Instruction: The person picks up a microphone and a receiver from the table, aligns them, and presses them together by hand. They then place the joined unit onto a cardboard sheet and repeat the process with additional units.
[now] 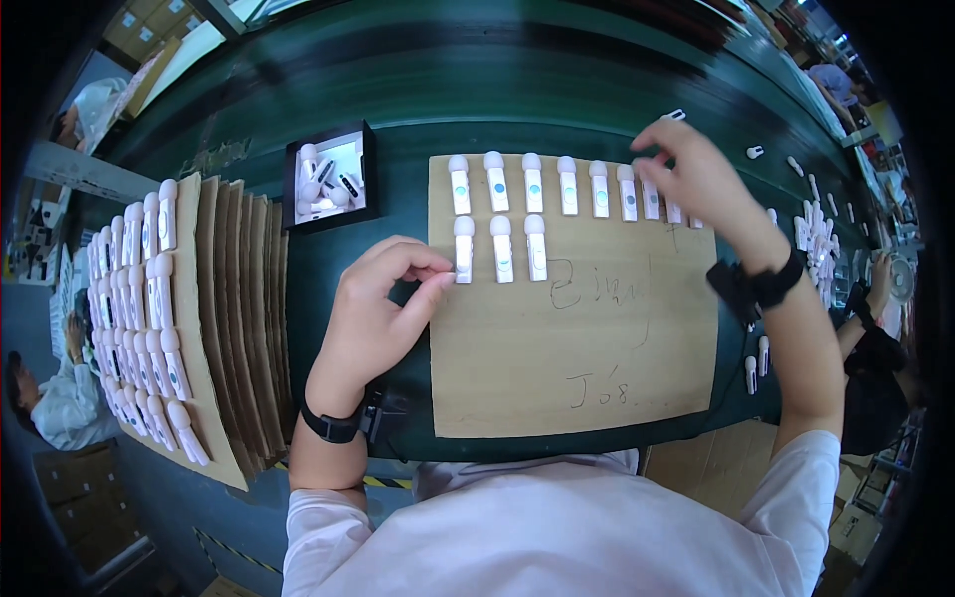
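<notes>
Small white wand-shaped devices with rounded pale heads lie in two rows on a brown cardboard sheet. My left hand is at the sheet's left edge, thumb and forefinger pinched at the lower end of the first device in the second row. Two more devices lie to its right. Over the right end of the upper row hovers my right hand, slightly blurred, fingers apart with nothing visible between them. It partly hides the last devices there. Another device shows just beyond it.
A black box holding several loose devices stands left of the sheet. Far left is a stack of cardboard sheets with devices laid on top. Loose devices lie in a pile on the green surface at right. Other people work at both sides.
</notes>
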`<state>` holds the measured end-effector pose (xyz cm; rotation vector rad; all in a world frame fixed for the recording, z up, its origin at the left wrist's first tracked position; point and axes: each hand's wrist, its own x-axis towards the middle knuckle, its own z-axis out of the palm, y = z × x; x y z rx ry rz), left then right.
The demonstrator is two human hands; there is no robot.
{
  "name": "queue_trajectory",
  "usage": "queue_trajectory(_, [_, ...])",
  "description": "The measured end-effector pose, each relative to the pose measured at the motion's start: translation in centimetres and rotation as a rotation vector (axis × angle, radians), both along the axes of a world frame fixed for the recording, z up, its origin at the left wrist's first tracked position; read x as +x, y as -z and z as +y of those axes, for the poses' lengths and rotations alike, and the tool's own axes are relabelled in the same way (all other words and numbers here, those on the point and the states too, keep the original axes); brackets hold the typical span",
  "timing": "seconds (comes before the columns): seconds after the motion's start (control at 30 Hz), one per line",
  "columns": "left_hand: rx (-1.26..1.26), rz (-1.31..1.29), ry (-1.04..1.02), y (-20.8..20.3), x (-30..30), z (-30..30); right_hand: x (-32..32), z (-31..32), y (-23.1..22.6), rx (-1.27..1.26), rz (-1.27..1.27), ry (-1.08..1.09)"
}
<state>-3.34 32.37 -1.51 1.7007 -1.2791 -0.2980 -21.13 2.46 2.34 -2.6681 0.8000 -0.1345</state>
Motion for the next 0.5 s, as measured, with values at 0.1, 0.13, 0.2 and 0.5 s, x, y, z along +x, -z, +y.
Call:
queue_trajectory(0.1, [0.017,0.111,0.005,0.8,0.6,0.0,0.4,-6.6,0.6,-0.168,0.109,0.063])
queue_trajectory(0.13, [0.033,0.147,0.006,1.1,0.8,-0.1,0.4,-8.5,1.0,-0.306,0.168,0.024])
queue_trajectory(0.2, [0.069,0.213,0.001,1.5,1.0,-0.1,0.6,-11.6,2.0,-0.329,0.192,0.014])
queue_trajectory(0.5, [0.045,0.284,0.006,2.2,1.3,0.1,2.4,-15.2,3.7,-0.364,0.371,-0.004])
